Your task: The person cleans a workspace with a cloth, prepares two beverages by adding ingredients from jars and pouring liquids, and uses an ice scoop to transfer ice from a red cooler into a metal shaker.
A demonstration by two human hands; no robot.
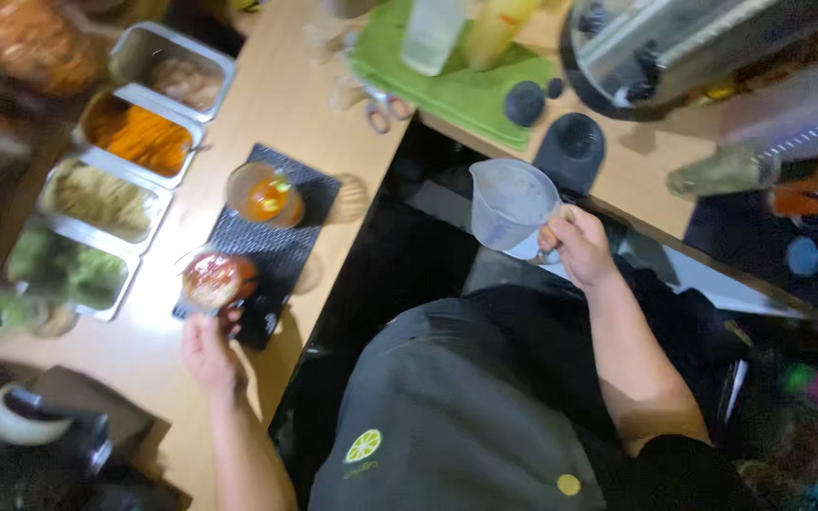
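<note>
The measuring jug in the right hand is translucent, frosted plastic with a smooth wall. The cup at the left hand looks clear and glossy, like the second cup; both stand on a dark, ribbed matt mat. The counter is pale, smooth wood laminate. The food trays are dull brushed metal. A green cloth looks soft and matt
</note>
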